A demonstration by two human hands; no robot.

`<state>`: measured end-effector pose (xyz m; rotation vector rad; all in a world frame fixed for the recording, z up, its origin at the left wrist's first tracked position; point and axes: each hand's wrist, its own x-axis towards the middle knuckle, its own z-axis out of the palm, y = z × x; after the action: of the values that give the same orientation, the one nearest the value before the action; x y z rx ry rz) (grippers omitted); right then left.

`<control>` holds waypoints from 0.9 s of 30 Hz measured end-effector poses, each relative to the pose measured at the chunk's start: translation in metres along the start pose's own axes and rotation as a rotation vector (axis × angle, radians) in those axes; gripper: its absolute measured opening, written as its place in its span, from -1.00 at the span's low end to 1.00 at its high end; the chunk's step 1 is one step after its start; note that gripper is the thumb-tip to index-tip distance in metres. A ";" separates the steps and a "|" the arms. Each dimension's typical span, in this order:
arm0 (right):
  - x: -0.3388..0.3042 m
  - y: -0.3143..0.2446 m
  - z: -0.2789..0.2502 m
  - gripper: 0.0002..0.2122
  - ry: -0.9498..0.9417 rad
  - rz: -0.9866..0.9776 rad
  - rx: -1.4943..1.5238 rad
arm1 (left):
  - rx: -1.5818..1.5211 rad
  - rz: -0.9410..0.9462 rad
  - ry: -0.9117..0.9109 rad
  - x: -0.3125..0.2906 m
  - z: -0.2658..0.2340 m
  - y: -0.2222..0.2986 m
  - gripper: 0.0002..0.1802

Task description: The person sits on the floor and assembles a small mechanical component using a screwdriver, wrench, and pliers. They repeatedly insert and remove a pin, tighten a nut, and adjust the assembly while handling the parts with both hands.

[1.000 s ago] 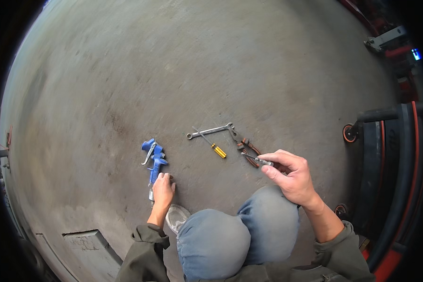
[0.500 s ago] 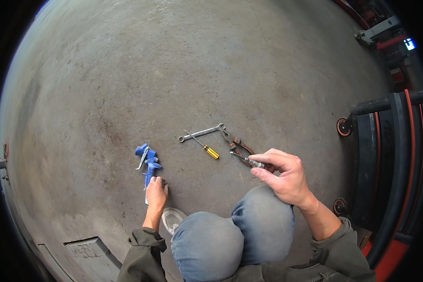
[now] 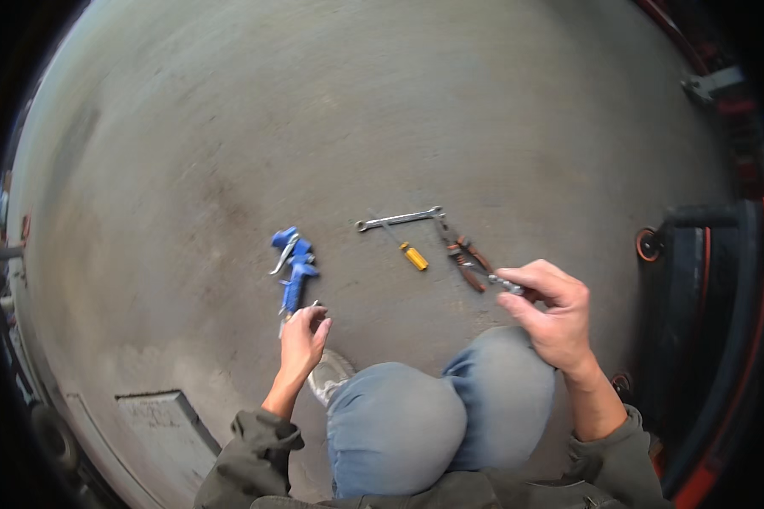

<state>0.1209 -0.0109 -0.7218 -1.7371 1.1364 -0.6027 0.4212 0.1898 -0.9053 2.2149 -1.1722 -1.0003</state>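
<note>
Small silver metal tool (image 3: 510, 287): held up in the right hand (image 3: 558, 312), pinched between thumb and fingertips, slim end pointing left. Image motion blurs it; exact type unclear. In view it sits just beside the handles of the pliers (image 3: 465, 259), which lie on the concrete floor (image 3: 314, 110), dark with orange-brown grips, jaws toward the right end of a combination wrench (image 3: 403, 218); contact there cannot be told. Screwdriver (image 3: 413, 256), yellow handle: below the wrench, its thin shaft slanting up to meet the wrench's shank.

Left hand (image 3: 304, 339): fingers curled, at the lower end of the blue spray gun (image 3: 296, 270). A small dark bit shows at the fingertips; cannot tell whether the hand grips anything. Gun has a silver trigger on its left side, nozzle end away from the person.

Nearer the body: knees in faded blue jeans (image 3: 399, 424), a light shoe (image 3: 329, 373) beside them. Lower left: grey plate (image 3: 161, 424) set in the floor. Far right: black cart with red edging, caster (image 3: 649, 244) visible.
</note>
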 end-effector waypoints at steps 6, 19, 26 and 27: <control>-0.001 -0.003 0.002 -0.76 -0.021 0.119 0.063 | 0.187 -0.035 0.086 0.007 0.031 -0.039 -0.54; 0.002 -0.005 0.000 -0.77 -0.038 0.117 0.026 | 0.053 0.113 0.104 0.037 0.021 -0.009 -0.79; 0.014 -0.022 0.013 -0.80 -0.114 -0.014 0.030 | -1.573 -0.192 -0.387 0.043 -0.040 0.114 -0.75; 0.018 -0.030 0.015 -0.80 -0.131 -0.053 0.009 | -1.631 -0.154 -0.455 0.043 -0.045 0.125 -0.74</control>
<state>0.1535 -0.0165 -0.7028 -1.7767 0.9979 -0.5165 0.4070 0.0875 -0.8106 0.7522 -0.0203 -1.6611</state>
